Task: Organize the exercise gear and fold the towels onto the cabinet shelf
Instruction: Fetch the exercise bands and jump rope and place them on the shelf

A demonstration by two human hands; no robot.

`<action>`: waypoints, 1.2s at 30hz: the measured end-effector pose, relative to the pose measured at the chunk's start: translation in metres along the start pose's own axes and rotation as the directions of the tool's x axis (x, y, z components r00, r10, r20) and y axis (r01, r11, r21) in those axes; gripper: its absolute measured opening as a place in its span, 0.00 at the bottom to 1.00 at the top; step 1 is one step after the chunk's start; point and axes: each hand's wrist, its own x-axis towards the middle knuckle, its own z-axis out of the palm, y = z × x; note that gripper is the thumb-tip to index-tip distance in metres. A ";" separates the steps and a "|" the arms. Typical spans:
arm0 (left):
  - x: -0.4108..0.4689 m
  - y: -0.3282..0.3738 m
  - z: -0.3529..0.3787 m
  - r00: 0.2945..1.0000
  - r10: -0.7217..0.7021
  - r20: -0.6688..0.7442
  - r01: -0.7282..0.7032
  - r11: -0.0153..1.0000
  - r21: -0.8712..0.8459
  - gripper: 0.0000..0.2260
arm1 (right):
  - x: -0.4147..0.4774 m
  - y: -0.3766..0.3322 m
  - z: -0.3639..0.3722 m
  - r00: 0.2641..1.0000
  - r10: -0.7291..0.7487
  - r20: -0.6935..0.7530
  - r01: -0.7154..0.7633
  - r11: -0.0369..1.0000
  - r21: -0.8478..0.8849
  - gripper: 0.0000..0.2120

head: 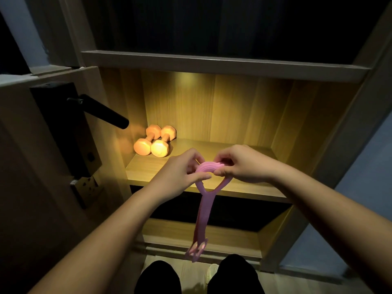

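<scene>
A pink rubber resistance band (202,217) hangs in front of the lit cabinet shelf (148,168). Its ribbed handle end sits between both my hands at the shelf's front edge. My left hand (180,172) pinches the handle from the left, and my right hand (244,164) pinches it from the right. The band's lower end dangles near the floor, blurred. Two orange dumbbells (154,141) lie side by side at the shelf's back left corner.
An open door with a black lever handle (101,110) stands close on the left. Another shelf board (222,64) runs above, and a lower compartment (222,234) sits below. My dark-clothed legs (159,276) are at the bottom of the view.
</scene>
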 end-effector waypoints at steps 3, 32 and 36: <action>-0.002 -0.005 0.001 1.000 -0.002 -0.012 0.001 0.994 -0.109 0.07 | 0.000 0.002 0.000 1.000 0.008 0.002 -0.008 1.000 0.004 0.13; 0.008 -0.003 0.008 0.993 -0.083 -0.090 0.051 0.950 -0.310 0.06 | 0.020 -0.009 -0.020 0.987 0.011 0.163 -0.016 1.000 0.025 0.10; 0.009 -0.004 0.007 0.992 -0.088 -0.091 0.054 0.944 -0.325 0.06 | 0.023 -0.009 -0.021 0.979 0.033 0.199 -0.037 0.999 0.016 0.11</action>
